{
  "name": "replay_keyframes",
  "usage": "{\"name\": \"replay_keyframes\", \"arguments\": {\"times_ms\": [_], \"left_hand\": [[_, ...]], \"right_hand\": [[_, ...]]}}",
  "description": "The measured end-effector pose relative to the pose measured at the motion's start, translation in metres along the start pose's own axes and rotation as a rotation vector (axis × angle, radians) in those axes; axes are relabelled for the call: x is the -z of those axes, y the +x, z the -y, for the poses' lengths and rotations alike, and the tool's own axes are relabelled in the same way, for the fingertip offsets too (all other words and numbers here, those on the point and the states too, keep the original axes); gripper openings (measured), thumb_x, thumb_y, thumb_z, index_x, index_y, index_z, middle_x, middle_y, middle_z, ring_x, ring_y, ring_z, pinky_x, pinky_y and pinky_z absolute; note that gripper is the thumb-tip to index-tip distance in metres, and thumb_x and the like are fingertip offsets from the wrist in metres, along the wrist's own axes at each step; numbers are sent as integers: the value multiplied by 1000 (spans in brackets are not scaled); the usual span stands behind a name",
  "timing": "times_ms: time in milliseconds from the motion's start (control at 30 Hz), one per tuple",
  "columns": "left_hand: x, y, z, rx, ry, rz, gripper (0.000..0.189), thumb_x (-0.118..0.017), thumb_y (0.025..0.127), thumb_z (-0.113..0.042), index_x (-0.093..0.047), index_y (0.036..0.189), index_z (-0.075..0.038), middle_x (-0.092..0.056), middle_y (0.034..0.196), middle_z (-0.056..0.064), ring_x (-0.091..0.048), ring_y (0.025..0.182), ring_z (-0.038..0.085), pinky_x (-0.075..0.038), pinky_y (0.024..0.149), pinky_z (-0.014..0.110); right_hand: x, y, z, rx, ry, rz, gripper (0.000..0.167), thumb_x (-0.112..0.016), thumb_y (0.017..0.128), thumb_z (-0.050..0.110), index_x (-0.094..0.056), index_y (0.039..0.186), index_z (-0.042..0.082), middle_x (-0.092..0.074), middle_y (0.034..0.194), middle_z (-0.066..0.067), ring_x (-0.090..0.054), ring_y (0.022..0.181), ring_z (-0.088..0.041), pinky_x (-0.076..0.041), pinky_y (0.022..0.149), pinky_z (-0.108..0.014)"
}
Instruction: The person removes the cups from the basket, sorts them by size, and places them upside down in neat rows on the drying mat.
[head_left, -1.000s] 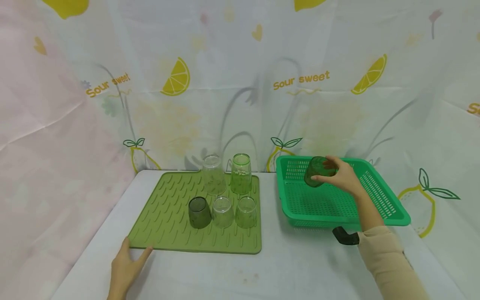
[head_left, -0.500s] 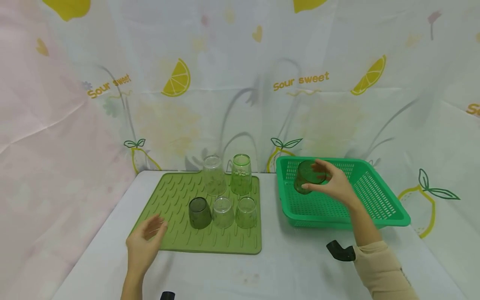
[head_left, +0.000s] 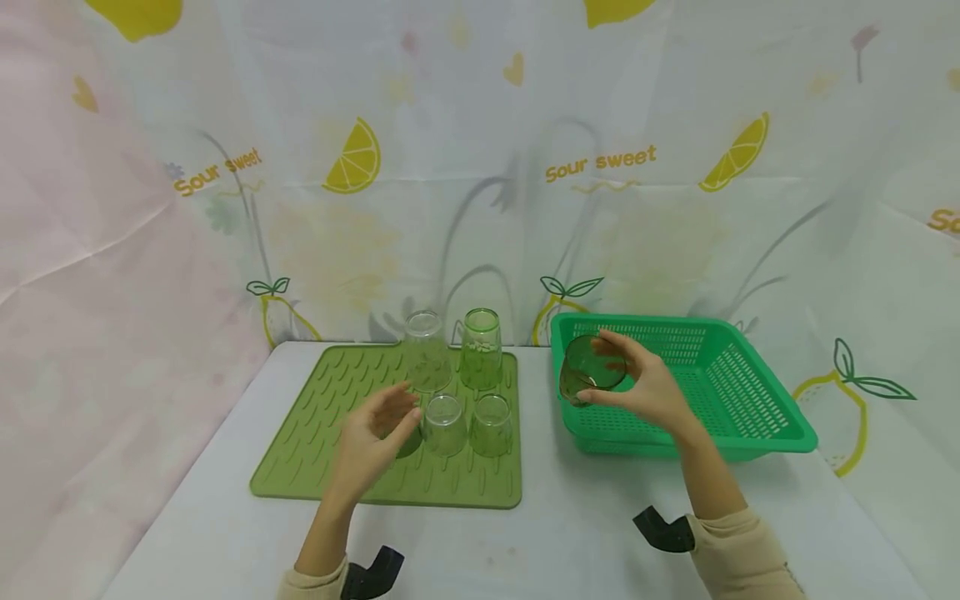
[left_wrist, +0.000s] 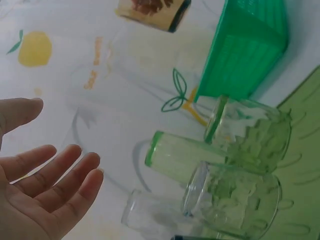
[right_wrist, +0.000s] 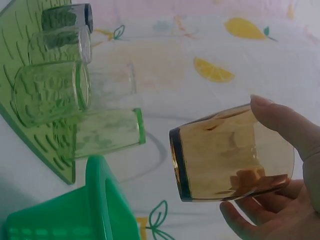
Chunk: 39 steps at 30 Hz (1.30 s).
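My right hand (head_left: pixel 651 393) grips a short amber glass (right_wrist: pixel 230 155), thumb on one side and fingers on the other; it is held up over the left side of the green basket (head_left: pixel 738 375). In the head view the glass looks dark green against the basket. My left hand (head_left: pixel 367 446) hovers above the green drying mat (head_left: pixel 307 442) with nothing in it, fingers loosely bent and thumb apart. It mostly hides a dark short glass (head_left: pixel 409 445). To its right stand a short clear glass (head_left: pixel 445 427) and a short pale-green glass (head_left: pixel 492 428).
A tall clear glass (head_left: pixel 427 358) and a tall green glass (head_left: pixel 481 354) stand at the back of the mat. White cloth (head_left: pixel 570 533) covers the table. A lemon-print curtain (head_left: pixel 465 225) hangs behind, and a pinkish one (head_left: pixel 112 375) at left.
My right hand has brought the amber glass leftward and nearer, from over the basket's middle to its left side. My left hand has risen from the mat's front-left corner and moved right, toward the glasses.
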<state>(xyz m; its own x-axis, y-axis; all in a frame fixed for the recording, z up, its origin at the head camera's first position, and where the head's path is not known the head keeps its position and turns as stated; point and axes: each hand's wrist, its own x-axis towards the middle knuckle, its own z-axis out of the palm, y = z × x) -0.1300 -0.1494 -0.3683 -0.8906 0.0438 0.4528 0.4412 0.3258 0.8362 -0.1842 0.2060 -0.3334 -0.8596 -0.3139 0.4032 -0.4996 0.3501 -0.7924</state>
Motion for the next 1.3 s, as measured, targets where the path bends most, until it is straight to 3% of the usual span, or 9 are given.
{"name": "replay_keyframes", "arguments": {"times_ms": [133, 267, 467, 567, 700, 867, 967, 1167, 1300], "left_hand": [[-16, 12, -7, -3, -12, 91, 42, -65, 88, -7, -53, 127, 3, -65, 110, 19, -63, 101, 29, -54, 84, 31], [-32, 21, -15, -20, -28, 203, 46, -65, 88, -10, -50, 131, 2, -64, 113, 17, -63, 102, 29, -54, 83, 33], [-54, 31, -36, 13, -26, 403, 58, -64, 90, -20, -40, 139, 0, -58, 123, 15, -61, 107, 30, -53, 85, 37], [-64, 34, -45, 9, -9, 457, 63, -66, 89, -23, -39, 140, 2, -55, 128, 19, -60, 107, 31, -54, 82, 34], [-76, 35, -51, 3, 62, 463, 69, -70, 85, -26, -40, 138, 6, -53, 128, 22, -59, 104, 32, -56, 75, 33], [-86, 33, -56, 45, 239, 465, 79, -72, 82, -35, -36, 139, 8, -48, 134, 25, -50, 119, 39, -48, 90, 51], [-90, 33, -61, 55, 311, 468, 79, -71, 82, -34, -36, 139, 8, -46, 135, 27, -47, 121, 42, -44, 93, 56], [-95, 35, -68, 52, 458, 476, 75, -73, 80, -32, -41, 134, 9, -57, 121, 26, -60, 103, 39, -53, 79, 48], [-95, 37, -67, 45, 457, 458, 72, -75, 77, -34, -47, 129, 7, -64, 109, 21, -65, 87, 33, -54, 66, 39]], "right_hand": [[-12, -1, 4, 37, -7, 29, 78, -80, 71, 2, -41, 137, -5, -54, 127, -21, -52, 115, -13, -47, 88, -20], [-25, -1, 9, 73, -44, 55, 79, -82, 68, 4, -42, 136, -5, -56, 125, -22, -52, 113, -31, -49, 88, -27], [-44, -3, 16, 124, -99, 91, 80, -84, 67, 9, -44, 134, -5, -59, 123, -18, -55, 110, -33, -51, 85, -39], [-53, -5, 19, 150, -115, 110, 79, -83, 67, 11, -44, 134, -7, -58, 123, -18, -57, 107, -34, -52, 84, -43], [-66, -8, 22, 181, -164, 122, 76, -81, 70, 12, -43, 134, -8, -56, 124, -19, -57, 107, -34, -52, 83, -46], [-82, -11, 26, 210, -266, 104, 73, -79, 71, 10, -44, 133, -10, -54, 126, -22, -55, 110, -34, -52, 84, -45], [-88, -13, 28, 204, -323, 80, 73, -78, 70, 8, -45, 132, -10, -53, 127, -21, -54, 114, -34, -52, 85, -45], [-94, -17, 29, 200, -412, 70, 75, -80, 69, 12, -45, 132, -9, -54, 128, -19, -52, 117, -33, -51, 88, -45], [-93, -19, 29, 198, -392, 73, 78, -81, 72, 18, -43, 135, -8, -54, 129, -17, -52, 118, -32, -49, 90, -46]]}}
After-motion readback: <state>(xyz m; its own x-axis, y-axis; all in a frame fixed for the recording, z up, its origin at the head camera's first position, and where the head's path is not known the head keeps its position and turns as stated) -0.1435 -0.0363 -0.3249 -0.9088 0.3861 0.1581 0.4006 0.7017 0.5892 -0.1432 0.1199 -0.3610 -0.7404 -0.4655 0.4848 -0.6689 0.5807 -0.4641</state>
